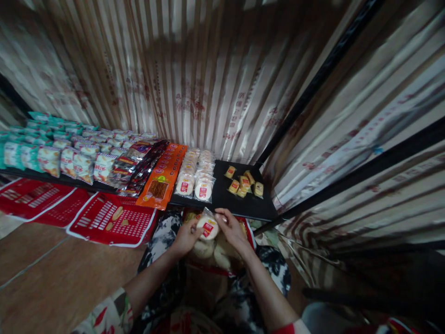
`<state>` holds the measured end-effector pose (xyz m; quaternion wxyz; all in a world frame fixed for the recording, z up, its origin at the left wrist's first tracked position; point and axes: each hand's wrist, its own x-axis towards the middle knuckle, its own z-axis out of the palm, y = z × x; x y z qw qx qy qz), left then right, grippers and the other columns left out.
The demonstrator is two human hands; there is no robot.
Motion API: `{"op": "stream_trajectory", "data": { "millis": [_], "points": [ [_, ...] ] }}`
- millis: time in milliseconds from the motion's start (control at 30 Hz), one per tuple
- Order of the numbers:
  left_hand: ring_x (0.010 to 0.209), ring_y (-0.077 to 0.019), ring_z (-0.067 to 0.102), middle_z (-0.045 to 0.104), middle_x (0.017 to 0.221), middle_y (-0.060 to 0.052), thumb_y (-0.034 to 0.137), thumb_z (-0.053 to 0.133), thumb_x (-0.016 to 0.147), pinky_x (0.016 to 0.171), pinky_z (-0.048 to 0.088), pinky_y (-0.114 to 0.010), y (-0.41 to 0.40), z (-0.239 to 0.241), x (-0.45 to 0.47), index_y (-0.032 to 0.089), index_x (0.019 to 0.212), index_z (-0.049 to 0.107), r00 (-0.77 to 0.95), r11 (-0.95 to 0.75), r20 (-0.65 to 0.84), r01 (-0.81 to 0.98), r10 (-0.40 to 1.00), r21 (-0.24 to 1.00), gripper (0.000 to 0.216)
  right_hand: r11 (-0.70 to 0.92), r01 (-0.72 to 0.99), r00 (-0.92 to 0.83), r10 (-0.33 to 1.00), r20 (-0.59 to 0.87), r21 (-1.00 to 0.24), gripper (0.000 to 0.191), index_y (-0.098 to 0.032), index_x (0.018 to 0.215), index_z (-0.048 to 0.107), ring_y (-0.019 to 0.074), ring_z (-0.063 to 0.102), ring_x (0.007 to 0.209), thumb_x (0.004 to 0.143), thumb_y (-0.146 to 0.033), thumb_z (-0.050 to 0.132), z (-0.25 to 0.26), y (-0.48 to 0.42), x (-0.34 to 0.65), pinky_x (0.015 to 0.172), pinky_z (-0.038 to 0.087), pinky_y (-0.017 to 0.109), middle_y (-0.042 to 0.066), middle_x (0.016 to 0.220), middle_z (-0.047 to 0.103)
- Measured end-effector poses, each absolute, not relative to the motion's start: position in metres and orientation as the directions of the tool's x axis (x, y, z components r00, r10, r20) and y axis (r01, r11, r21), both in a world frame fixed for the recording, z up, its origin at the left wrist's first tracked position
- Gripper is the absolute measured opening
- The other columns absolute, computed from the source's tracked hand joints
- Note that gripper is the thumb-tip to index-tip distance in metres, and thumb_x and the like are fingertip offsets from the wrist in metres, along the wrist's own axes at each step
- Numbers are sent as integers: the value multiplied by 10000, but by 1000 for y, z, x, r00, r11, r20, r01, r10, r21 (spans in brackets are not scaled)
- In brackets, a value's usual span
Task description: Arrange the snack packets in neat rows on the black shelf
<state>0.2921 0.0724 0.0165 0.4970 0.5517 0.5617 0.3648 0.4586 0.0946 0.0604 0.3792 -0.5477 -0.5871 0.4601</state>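
Observation:
My left hand (186, 237) and my right hand (232, 230) both grip a round white cake in a clear wrapper with a red label (207, 227), just below the front edge of a black shelf (222, 197). Beneath the hands lies a container (248, 232) with more wrapped round cakes (208, 253). On the shelf right above, two rows of the same wrapped cakes (194, 174) run front to back. To their right lie several small yellow wrapped snacks (244, 183).
Orange flat packets (163, 176), dark red packets (139, 167) and white and teal bags (52, 148) fill the shelf to the left. Red plastic baskets (111, 220) sit below on the brown floor (52, 273). A striped plastic curtain (208, 74) hangs behind and at right.

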Motion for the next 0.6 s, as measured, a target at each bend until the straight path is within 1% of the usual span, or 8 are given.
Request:
{"op": "stream_trajectory", "data": {
  "millis": [67, 167, 233, 300, 367, 433, 500, 600],
  "points": [
    [639, -125, 549, 597, 726, -10, 310, 508, 744, 554, 438, -217, 75, 14, 292, 138, 857, 575, 57, 185, -198, 177, 979, 967, 217, -119, 129, -66, 990, -128, -984, 442, -204, 976, 528, 134, 549, 595, 674, -519, 596, 45, 94, 455, 549, 434, 242, -26, 671, 586],
    [605, -116, 530, 564, 698, 1, 323, 505, 755, 523, 429, -211, 80, 11, 291, 133, 852, 556, 41, 222, -228, 125, 973, 967, 219, -147, 40, -79, 986, -149, -988, 407, -203, 866, 536, 145, 578, 615, 614, -498, 658, 25, 93, 449, 585, 463, 259, -13, 673, 610],
    [609, -120, 539, 569, 711, -5, 328, 484, 777, 544, 447, -227, 85, 9, 290, 132, 867, 554, 46, 231, -240, 153, 970, 961, 227, -132, 57, -91, 986, -137, -990, 335, -206, 800, 539, 152, 587, 629, 644, -487, 634, 17, 94, 445, 605, 475, 271, -3, 683, 620],
    [687, -140, 567, 592, 796, -29, 308, 484, 783, 631, 478, -263, 89, 9, 290, 136, 925, 561, -1, 199, -206, 265, 979, 943, 236, -106, 83, -68, 991, -111, -991, 283, -208, 782, 541, 158, 590, 636, 675, -462, 606, 13, 99, 441, 613, 482, 281, 4, 698, 628],
    [853, -168, 575, 591, 950, -63, 260, 494, 779, 777, 477, -305, 94, 13, 291, 147, 1023, 554, -75, 126, -104, 415, 992, 901, 276, -69, 115, -20, 997, -71, -991, 245, -207, 790, 549, 161, 591, 637, 688, -425, 593, 12, 110, 439, 613, 484, 285, 7, 713, 636],
    [1019, -187, 530, 541, 1093, -90, 202, 488, 774, 895, 436, -321, 98, 20, 292, 150, 1134, 516, -103, 37, 20, 524, 994, 851, 365, -33, 160, 26, 999, -29, -987, 223, -204, 787, 554, 162, 590, 631, 696, -406, 576, 13, 124, 437, 607, 482, 285, 8, 713, 639],
    [1103, -191, 489, 483, 1178, -105, 164, 454, 785, 931, 422, -313, 101, 27, 293, 149, 1220, 463, -87, -21, 87, 577, 992, 817, 436, -7, 205, 51, 999, 3, -979, 217, -202, 783, 553, 160, 588, 627, 703, -404, 554, 15, 140, 434, 604, 478, 280, 8, 711, 639],
    [1131, -196, 472, 408, 1265, -109, 134, 408, 800, 935, 431, -318, 108, 34, 295, 165, 1294, 399, -72, -61, 140, 643, 988, 763, 496, 12, 299, 75, 997, 36, -954, 225, -203, 782, 549, 155, 577, 611, 709, -414, 526, 19, 160, 430, 587, 464, 266, 1, 691, 629]
  ]
}}
